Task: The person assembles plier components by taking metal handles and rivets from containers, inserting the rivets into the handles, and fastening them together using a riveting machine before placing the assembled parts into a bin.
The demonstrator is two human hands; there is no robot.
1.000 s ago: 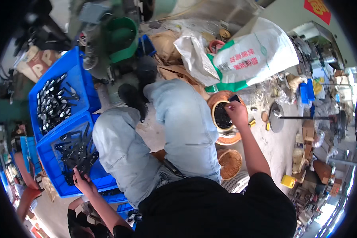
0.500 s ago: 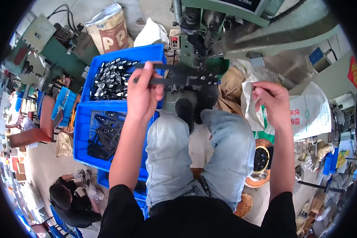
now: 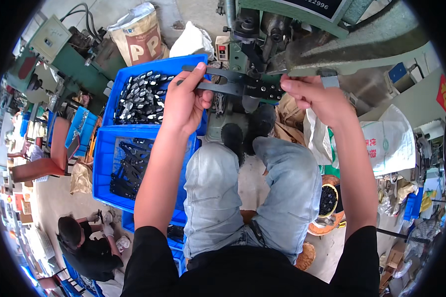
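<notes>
In front of the machine, my left hand [image 3: 187, 101] grips the forked left end of a flat black metal bracket [image 3: 250, 88] between thumb and fingers. The bracket lies nearly level, with several bright rivets or studs on its right part. At its right end is my right hand [image 3: 319, 96], thumb and forefinger pinched together. Whatever those fingertips hold, if anything, is too small to make out. Just beyond the bracket stands the tool head [image 3: 247, 27] of a green machine [image 3: 349, 27].
To the left, one blue bin [image 3: 118, 84] holds black and silvery parts, another [image 3: 100, 163] flat black ones. A bowl of small dark pieces [image 3: 327, 200] stands by my right knee. Sacks [image 3: 139, 37] lie behind. Another person [image 3: 86, 247] sits at lower left.
My right hand has moved left and up to the bracket's right end. The bracket has shifted slightly right, and its studded face shows more clearly.
</notes>
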